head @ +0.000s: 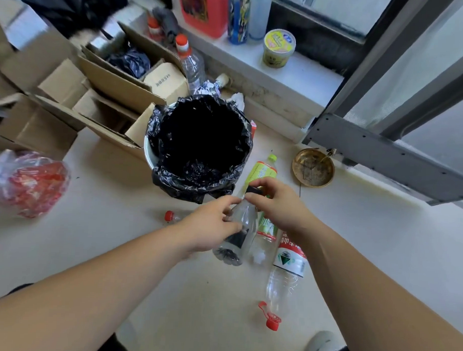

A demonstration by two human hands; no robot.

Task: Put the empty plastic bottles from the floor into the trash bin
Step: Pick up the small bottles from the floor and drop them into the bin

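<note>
Far left on the floor there's a clear plastic bag (28, 182) stuffed with something red, and behind it a heap of open cardboard boxes (97, 92) running toward the far wall. Just right of the boxes sits the trash bin (200, 142), lined with a black bag that spills over its rim; it looks dark all the way down, so I can't tell if anything's in there yet.

Near side of the bin, a small red-capped bottle (171, 216) lies on the floor, mostly hidden behind the left hand (210, 227). That hand's grip is closed around the body of a clear bottle with a dark label (238, 236), held off the floor just in front of the bin. The right hand (279, 206) is pinched on the same bottle's black cap end, so both hands are on it.

Under and just behind the hands a green-labelled bottle (264, 171) lies on the floor, lime cap pointing away toward the wall. Right of that, closer to me, a clear bottle with a red and white label (287, 264) lies with its red flip cap open, pointing near. Further right, by the door frame, there's a brass dish (313, 167). Up on the window ledge (294, 72) stands a yellow tub (278, 48).
</note>
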